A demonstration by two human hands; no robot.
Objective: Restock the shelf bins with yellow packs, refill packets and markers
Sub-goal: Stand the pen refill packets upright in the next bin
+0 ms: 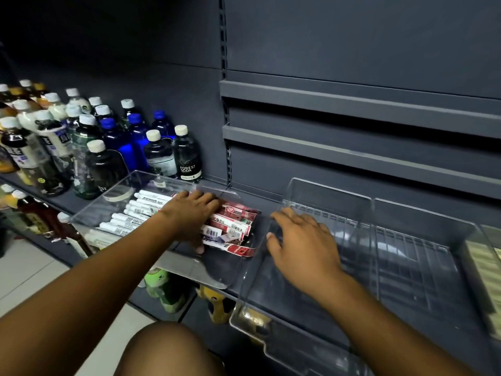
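Dim, dark upper corners; glare on clear bin (352, 240); wide-angle bending at edges.

Bare forearms (108, 270), uncovered as far as can be seen; bare left hand (189, 213) and right hand (301, 240); a bare knee (168, 348) below
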